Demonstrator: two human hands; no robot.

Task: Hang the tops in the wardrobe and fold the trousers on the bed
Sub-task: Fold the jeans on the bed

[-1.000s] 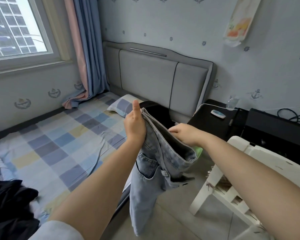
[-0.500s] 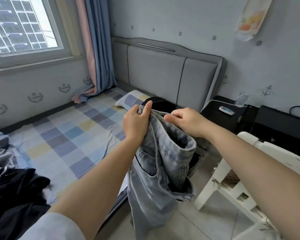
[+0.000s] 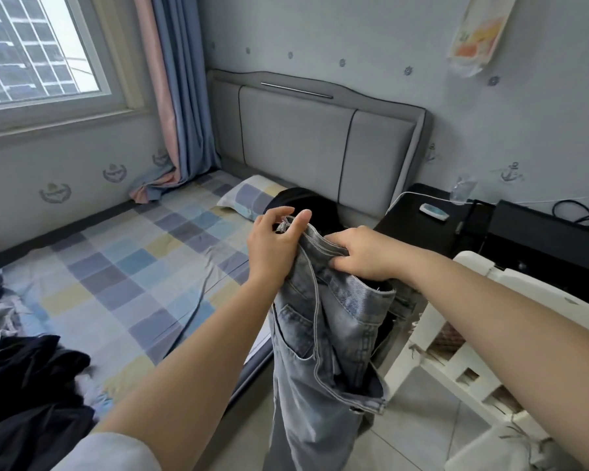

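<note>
The bed [image 3: 123, 283] fills your view from nine o'clock to the centre, its checked sheet bare across the middle, so you have room there for folding — nothing folded lies on the part you can see. No wardrobe shows in this view, so how the tops stand cannot be judged. At seven o'clock a heap of dark clothes [image 3: 24, 385] sits on the near corner of the bed, unsorted, and it looks like most of the work is still ahead of you. At four o'clock a white chair [image 3: 483, 362] stands on the floor just beside the bed. Between bed and chair, from the centre down to six o'clock, the light blue jeans [image 3: 323, 351] hang in the air off the bed's edge, waistband up, legs dropping toward the floor and out of frame; they are neither laid flat nor folded yet. Your left hand [image 3: 274, 249] pinches the waistband's top edge between thumb and fingers at about twelve o'clock of the garment, and your right hand [image 3: 364, 254] has its fingers curled round the waistband just beside it, the two hands close together. Judging by this, you are early in the trouser step — the jeans are lined up at the waist and have yet to go down on the sheet.
</note>
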